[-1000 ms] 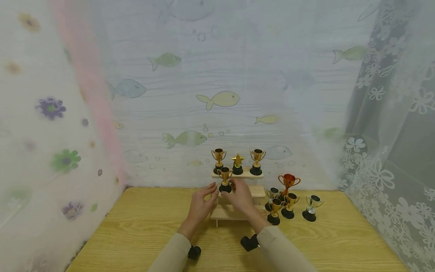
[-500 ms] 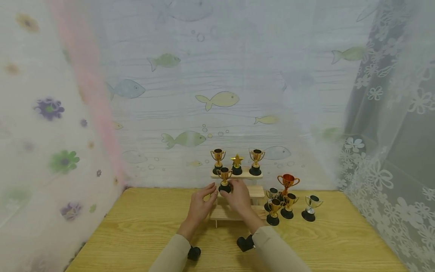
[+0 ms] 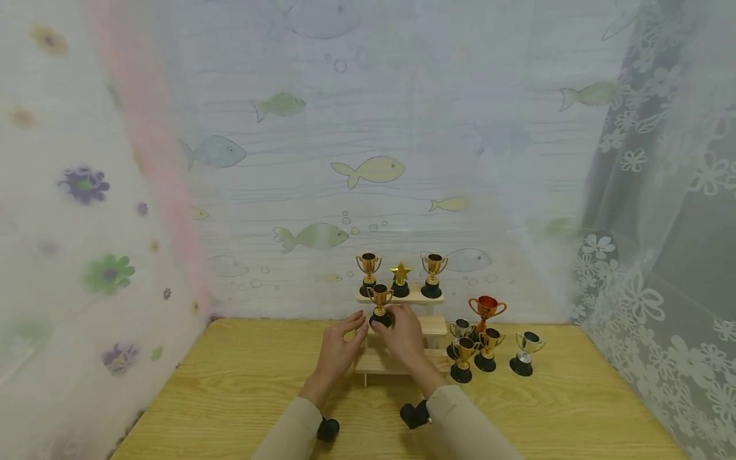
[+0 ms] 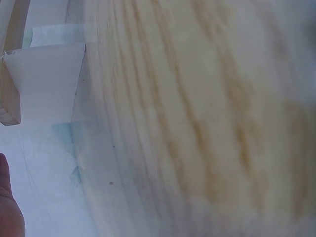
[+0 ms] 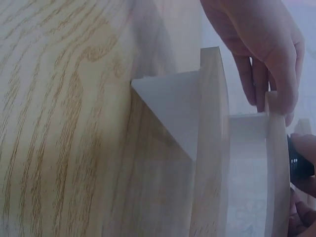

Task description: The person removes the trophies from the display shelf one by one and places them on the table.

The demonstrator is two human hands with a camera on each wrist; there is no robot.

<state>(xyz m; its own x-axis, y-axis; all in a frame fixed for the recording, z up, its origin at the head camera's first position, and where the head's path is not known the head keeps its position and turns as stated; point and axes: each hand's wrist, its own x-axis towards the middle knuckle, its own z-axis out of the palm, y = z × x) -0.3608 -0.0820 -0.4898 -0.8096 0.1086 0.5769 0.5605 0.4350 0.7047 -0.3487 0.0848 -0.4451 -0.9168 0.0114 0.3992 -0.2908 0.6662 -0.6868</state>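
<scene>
A small gold trophy (image 3: 380,297) with a black base stands upright at the left end of the middle shelf (image 3: 434,324) of a three-tier wooden stand. My right hand (image 3: 405,335) pinches its base between thumb and fingers; in the right wrist view the black base (image 5: 298,160) sits right against the shelf board. At the shelf's left end is my left hand (image 3: 338,348), its fingers extended and fingertips right at the board edge (image 5: 276,106). Two gold cup trophies and a gold star trophy (image 3: 400,275) occupy the top shelf (image 3: 414,298).
Right of the stand, several trophies are grouped on the wooden table (image 3: 230,383): a red-orange cup (image 3: 487,307), gold cups (image 3: 489,342) and silver cups (image 3: 529,345). The lowest shelf (image 3: 376,364) lies under my forearms. Fish-patterned cloth (image 3: 368,217) hangs behind.
Both hands and the pinched trophy hold nearly the same place. The right forearm has shifted slightly left, and the head view has moved a little.
</scene>
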